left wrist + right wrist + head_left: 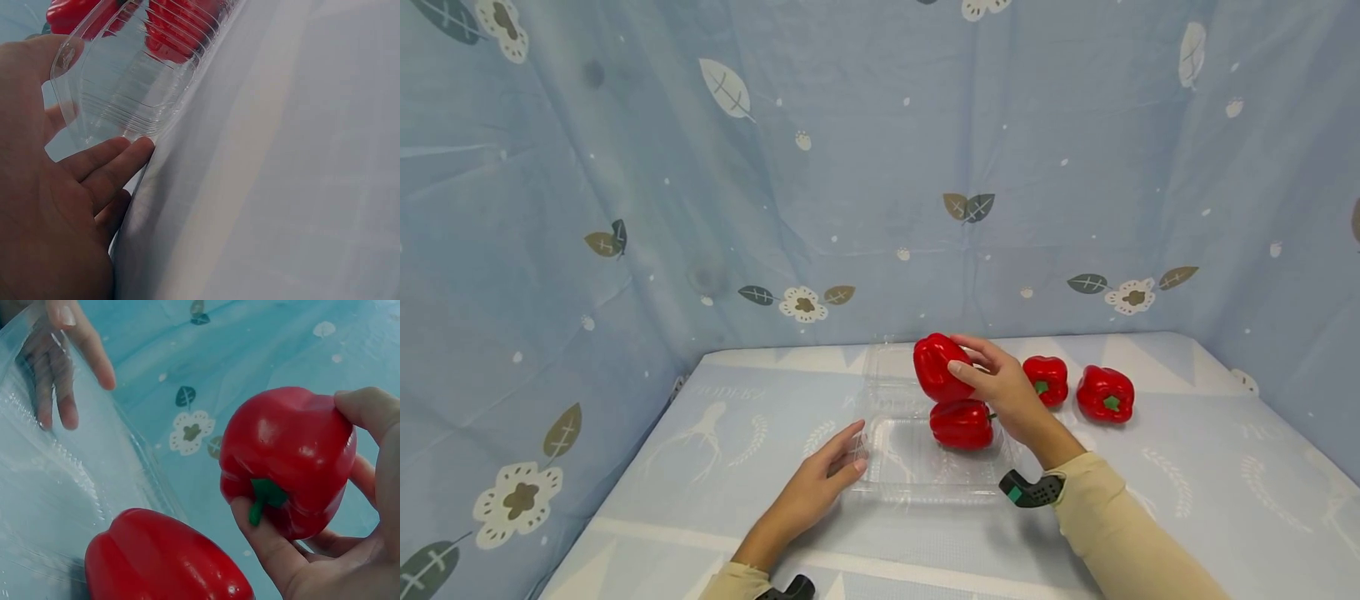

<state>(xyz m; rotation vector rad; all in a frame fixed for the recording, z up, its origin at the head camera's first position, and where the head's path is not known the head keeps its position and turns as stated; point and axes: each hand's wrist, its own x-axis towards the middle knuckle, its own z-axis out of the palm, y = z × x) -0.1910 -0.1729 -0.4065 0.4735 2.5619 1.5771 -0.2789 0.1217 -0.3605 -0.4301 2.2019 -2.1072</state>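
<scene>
My right hand (pixel 1003 387) grips a red bell pepper (pixel 940 368) between thumb and fingers, above a clear plastic box (pixel 887 487). In the right wrist view this pepper (pixel 287 456) shows its green stem between the fingers. A second red bell pepper (pixel 961 425) lies on its side in the right part of the box, under the raised one. At the box's left end is my left hand (pixel 816 483), its fingers extended along the outside. The left wrist view shows fingertips (pixel 142 149) low against the ribbed wall and the thumb at the rim.
Two more red bell peppers, one nearer (pixel 1045 381) and one farther right (pixel 1105 394), sit on the table right of the box. The clear lid (pixel 887 367) stands open behind the box. A patterned blue curtain (pixel 865 167) closes off the back and sides.
</scene>
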